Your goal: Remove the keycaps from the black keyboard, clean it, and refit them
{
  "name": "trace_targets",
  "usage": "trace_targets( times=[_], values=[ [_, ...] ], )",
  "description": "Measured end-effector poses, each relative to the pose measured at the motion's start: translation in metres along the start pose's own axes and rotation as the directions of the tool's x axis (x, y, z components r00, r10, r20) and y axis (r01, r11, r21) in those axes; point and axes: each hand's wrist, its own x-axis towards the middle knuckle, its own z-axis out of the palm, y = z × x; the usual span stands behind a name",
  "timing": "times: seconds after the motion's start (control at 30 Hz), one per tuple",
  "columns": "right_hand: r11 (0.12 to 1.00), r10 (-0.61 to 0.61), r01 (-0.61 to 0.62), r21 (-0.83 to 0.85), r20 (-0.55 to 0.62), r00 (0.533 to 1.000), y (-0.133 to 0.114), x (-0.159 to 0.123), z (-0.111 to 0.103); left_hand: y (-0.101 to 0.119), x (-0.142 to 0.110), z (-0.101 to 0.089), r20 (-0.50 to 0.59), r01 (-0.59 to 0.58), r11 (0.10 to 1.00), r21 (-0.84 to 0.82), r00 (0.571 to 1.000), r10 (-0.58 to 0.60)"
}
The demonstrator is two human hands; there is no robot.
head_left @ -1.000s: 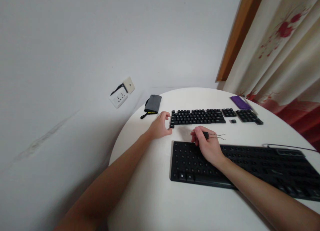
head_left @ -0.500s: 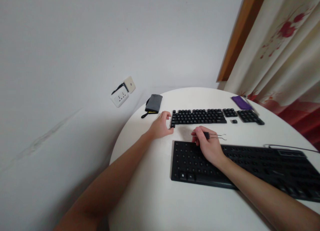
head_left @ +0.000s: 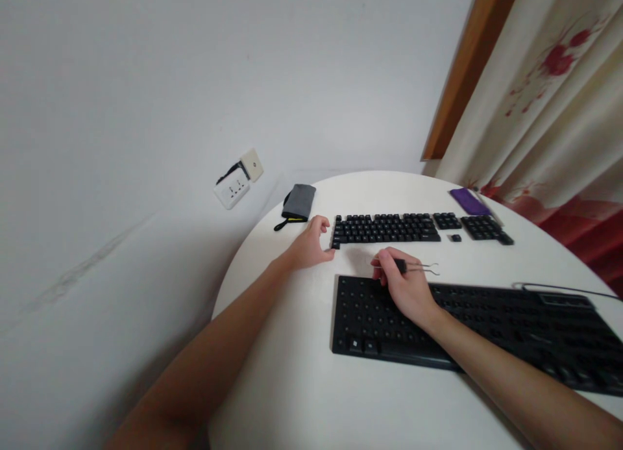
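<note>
The left hand (head_left: 311, 245) lay at the left end of a set of loose black keycaps (head_left: 387, 228) on the white bench (head_left: 272, 372). Its grip stood apart, thumb and forefinger curved in a wide C with nothing clamped between them. The thumb tip was at the corner keycap (head_left: 335, 245), the lowest at that end; whether skin met plastic could not be told. The forefinger was bent just beside the left edge of the rows above. The right hand (head_left: 403, 281) had its grip closed on a wire tool (head_left: 400, 265), the thumb pressed over it and the fingers folded beneath. The tool's black middle showed beyond the thumb, and two thin wires with bent ends ran out to the right, clear of any key. This hand was over the upper edge of a black keyboard (head_left: 360, 313), which lay nearest the wearer; contact between wrist and keyboard could not be determined. Bare switch posts were visible across the keyboard's left part, with two keycaps seated near its lower left corner; its right part was too dark to read. A single keycap (head_left: 456, 237) lay apart below the smaller clusters. A grey pouch (head_left: 299, 202) lay beyond the left hand, and a purple cloth (head_left: 470, 202) at the far right.
</note>
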Motion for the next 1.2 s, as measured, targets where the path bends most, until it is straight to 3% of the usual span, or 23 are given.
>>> trace_targets(
  times=[0.1, 0.23, 0.3, 0.37, 0.43, 0.53, 0.63, 0.73, 0.83, 1.03, 1.2],
  values=[
    [0.999, 0.021, -0.022, 0.027, 0.013, 1.000, 0.002, -0.001, 0.000, 0.003, 0.004, -0.003, -0.038, -0.023, 0.998, -0.057, 0.999, 0.020],
    [0.998, -0.028, 0.026, 0.055, 0.047, 0.999, 0.000, 0.000, -0.001, 0.015, 0.007, -0.007, -0.179, -0.038, 0.992, -0.123, 0.984, 0.016],
    [0.996, -0.042, 0.036, 0.077, 0.079, 0.996, -0.005, 0.001, -0.001, 0.023, 0.006, -0.008, -0.175, -0.057, 0.988, -0.146, 0.984, 0.031],
    [0.995, -0.023, 0.008, 0.098, 0.159, 0.987, -0.012, 0.000, -0.002, 0.031, 0.004, -0.007, -0.102, -0.062, 0.984, -0.167, 0.994, 0.046],
    [0.995, 0.025, -0.053, 0.082, 0.303, 0.953, -0.021, -0.003, -0.002, 0.037, 0.001, -0.005, -0.011, -0.060, 0.980, -0.188, 0.998, 0.059],
    [0.987, 0.138, -0.159, -0.003, 0.513, 0.847, -0.034, -0.013, -0.001, 0.041, 0.000, -0.002, 0.027, -0.054, 0.978, -0.200, 0.998, 0.061],
    [0.990, 0.142, -0.119, -0.077, 0.594, 0.792, -0.045, -0.023, 0.004, 0.040, 0.000, -0.001, 0.024, -0.042, 0.981, -0.188, 0.999, 0.047],
    [0.989, 0.055, 0.041, -0.144, 0.603, 0.796, -0.053, -0.031, 0.010, 0.037, 0.001, 0.000, 0.034, -0.037, 0.985, -0.170, 0.998, 0.044],
    [0.970, 0.046, 0.098, -0.222, 0.563, 0.825, -0.057, -0.038, 0.015, 0.035, 0.001, 0.001, 0.034, -0.034, 0.986, -0.166, 0.999, 0.040],
    [0.923, 0.109, 0.045, -0.382, 0.373, 0.921, -0.057, -0.052, 0.020, 0.034, 0.000, 0.002, 0.041, -0.027, 0.985, -0.170, 0.999, 0.035],
    [0.878, 0.215, -0.021, -0.479, 0.356, 0.909, -0.055, -0.056, 0.021, 0.034, 0.001, 0.003, 0.050, -0.028, 0.982, -0.185, 0.998, 0.038]
  ],
)
